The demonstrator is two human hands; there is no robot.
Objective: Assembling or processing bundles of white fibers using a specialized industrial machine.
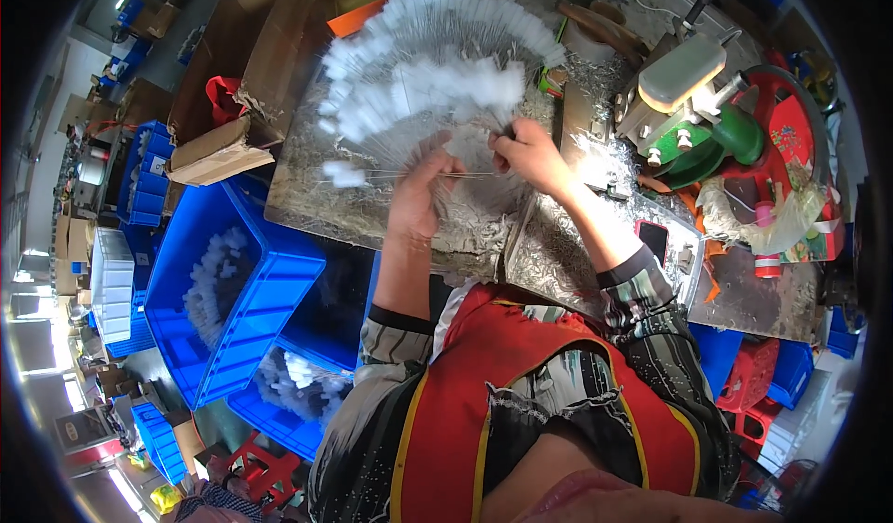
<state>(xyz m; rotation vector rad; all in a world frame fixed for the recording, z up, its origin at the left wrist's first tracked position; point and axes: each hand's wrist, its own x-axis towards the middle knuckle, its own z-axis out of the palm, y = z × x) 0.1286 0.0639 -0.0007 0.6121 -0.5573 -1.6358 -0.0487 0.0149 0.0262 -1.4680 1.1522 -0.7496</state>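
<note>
My left hand point(426, 177) is closed around several thin wire brushes, whose white heads point(344, 174) stick out to its left. Their thin stems run across the palm toward my other hand. My right hand point(533, 155) is a little to the right, its fingers curled and pinched together; what they hold is hidden. Just beyond both hands lies a big fanned pile of similar white-headed wire brushes point(419, 95), heads outward in rows.
The worn worktable point(316, 193) carries metal scraps. At right stands a machine with a green part point(739, 137) and a red wheel; a phone point(653, 237) lies nearer. Left are an open cardboard box point(223, 151) and a blue crate point(265, 290) holding white-headed pieces.
</note>
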